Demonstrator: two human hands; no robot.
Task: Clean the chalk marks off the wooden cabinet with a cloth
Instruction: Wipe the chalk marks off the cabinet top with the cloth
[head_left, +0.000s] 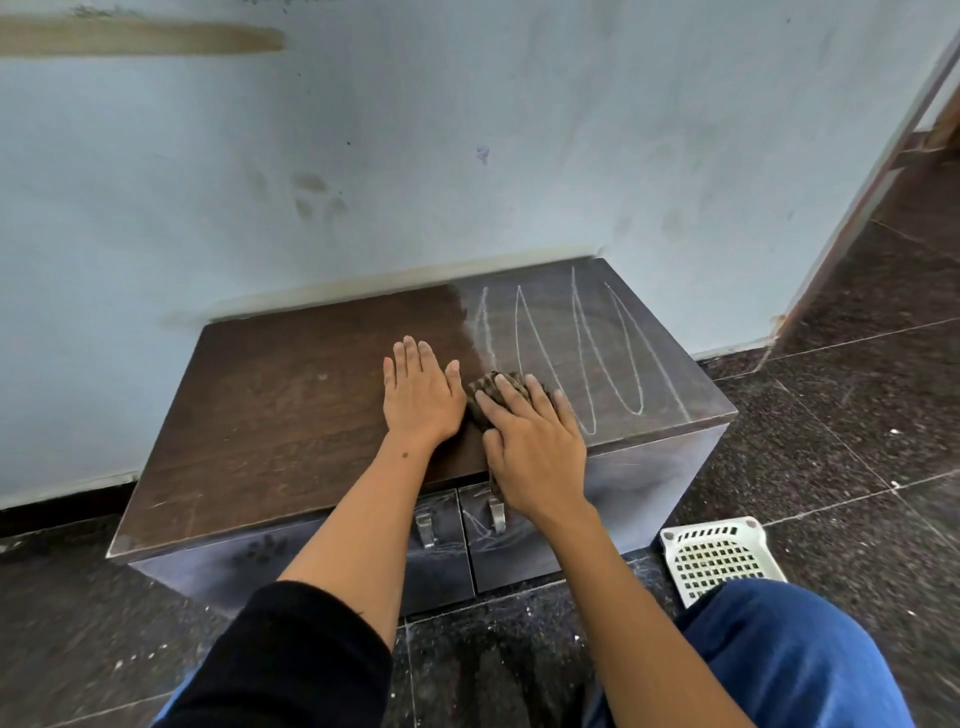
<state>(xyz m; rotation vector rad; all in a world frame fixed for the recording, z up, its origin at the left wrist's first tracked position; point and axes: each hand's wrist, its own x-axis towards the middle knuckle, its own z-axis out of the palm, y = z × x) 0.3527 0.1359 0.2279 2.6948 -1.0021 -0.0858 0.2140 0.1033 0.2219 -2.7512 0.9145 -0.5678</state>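
Wiping white zigzag chalk marks (582, 348) off a low dark-brown wooden cabinet (291, 410).
The right hand (535, 447) presses a crumpled brown cloth (498, 389) flat beside the marks; the left hand (421, 395) rests open-palmed, holding nothing.

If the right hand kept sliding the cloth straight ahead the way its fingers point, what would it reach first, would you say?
The right hand, pressing the dark checked cloth flat, points up and slightly left across the dark wooden cabinet top. It would likely meet the smudged leftmost white chalk stroke first, then the pale blue wall behind.
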